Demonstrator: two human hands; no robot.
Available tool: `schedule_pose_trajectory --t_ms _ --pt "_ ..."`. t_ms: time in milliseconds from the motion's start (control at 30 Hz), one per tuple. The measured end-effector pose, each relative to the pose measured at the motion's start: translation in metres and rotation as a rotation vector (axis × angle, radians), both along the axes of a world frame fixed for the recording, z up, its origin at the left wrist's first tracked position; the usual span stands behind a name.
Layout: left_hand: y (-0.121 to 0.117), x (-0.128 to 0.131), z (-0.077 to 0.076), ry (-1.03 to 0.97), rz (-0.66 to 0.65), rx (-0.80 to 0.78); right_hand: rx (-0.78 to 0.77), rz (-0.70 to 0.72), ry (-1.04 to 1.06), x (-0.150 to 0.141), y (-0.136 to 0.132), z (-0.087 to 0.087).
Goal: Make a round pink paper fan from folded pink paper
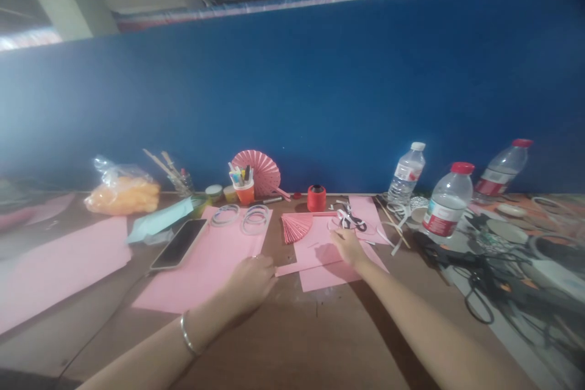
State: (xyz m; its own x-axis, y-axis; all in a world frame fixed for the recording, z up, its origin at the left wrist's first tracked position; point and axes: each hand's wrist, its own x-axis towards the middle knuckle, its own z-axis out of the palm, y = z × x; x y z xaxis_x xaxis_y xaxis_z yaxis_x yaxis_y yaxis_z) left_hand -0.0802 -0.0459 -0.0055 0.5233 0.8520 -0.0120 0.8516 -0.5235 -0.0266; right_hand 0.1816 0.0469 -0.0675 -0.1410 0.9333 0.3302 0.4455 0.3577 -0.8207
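Note:
My left hand [253,283], with a bracelet on its wrist, is closed at the left end of a narrow pink paper strip [301,267]. My right hand [348,247] is over pink paper sheets [320,280], its fingers curled together; what they hold, if anything, is hidden. Just beyond those fingers lie black-handled scissors [351,219] among white scraps. A small pleated pink paper fan [296,228] rests on the table between the two hands, farther back.
Behind stand a red spool [316,198], a pen cup [244,190] and a round pink fan [262,170]. Tape rolls [255,220] and a phone [180,244] are at left. Bottles [448,201] and black cables [475,268] crowd the right. A blue panel [292,85] borders the table.

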Motion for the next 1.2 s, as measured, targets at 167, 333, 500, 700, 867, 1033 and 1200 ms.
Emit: schedule_pose_trajectory --t_ms 167,333,500,700,867,1033,1200 --pt "0.025 0.034 0.001 -0.132 -0.043 -0.028 0.077 0.082 -0.144 -0.006 -0.013 0.01" --pt "0.043 0.042 -0.005 -0.148 -0.032 -0.079 0.261 0.338 -0.365 -0.011 -0.029 0.025" --pt "0.046 0.039 -0.006 -0.146 -0.012 -0.073 0.402 0.391 -0.604 -0.011 -0.03 0.027" --pt "0.042 0.041 -0.005 -0.172 0.106 -0.074 0.33 0.277 -0.75 -0.017 -0.03 0.027" --pt "0.039 0.041 -0.002 -0.389 0.088 -0.205 0.252 0.305 -0.736 -0.014 -0.026 0.023" --pt "0.044 0.034 -0.009 -0.552 0.153 -0.254 0.16 0.368 -0.66 0.011 -0.013 0.025" --pt "0.056 0.03 -0.014 -0.628 0.181 -0.347 0.087 0.388 -0.573 0.033 -0.002 0.029"
